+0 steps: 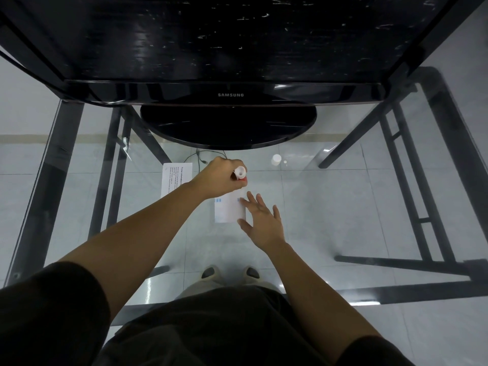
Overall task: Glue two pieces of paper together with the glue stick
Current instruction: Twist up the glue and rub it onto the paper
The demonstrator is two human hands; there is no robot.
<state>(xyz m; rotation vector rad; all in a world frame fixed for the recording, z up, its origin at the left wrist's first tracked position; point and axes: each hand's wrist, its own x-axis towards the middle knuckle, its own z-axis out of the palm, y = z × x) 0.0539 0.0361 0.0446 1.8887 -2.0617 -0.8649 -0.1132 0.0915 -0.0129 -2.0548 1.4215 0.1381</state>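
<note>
My left hand (220,178) grips a white glue stick (240,173) with a red band, held upright over the far end of a small white paper (228,210) that lies on the glass table. My right hand (261,223) rests with spread, straight fingers on that paper's right edge. A second white paper (173,178) with printed text lies to the left, partly hidden under my left forearm. The glue stick's white cap (276,159) stands apart at the back right.
A black Samsung monitor (229,95) with a round base (228,125) stands at the back of the glass table (343,207). Black table legs and a cable show through the glass. My shoes (229,273) are visible below.
</note>
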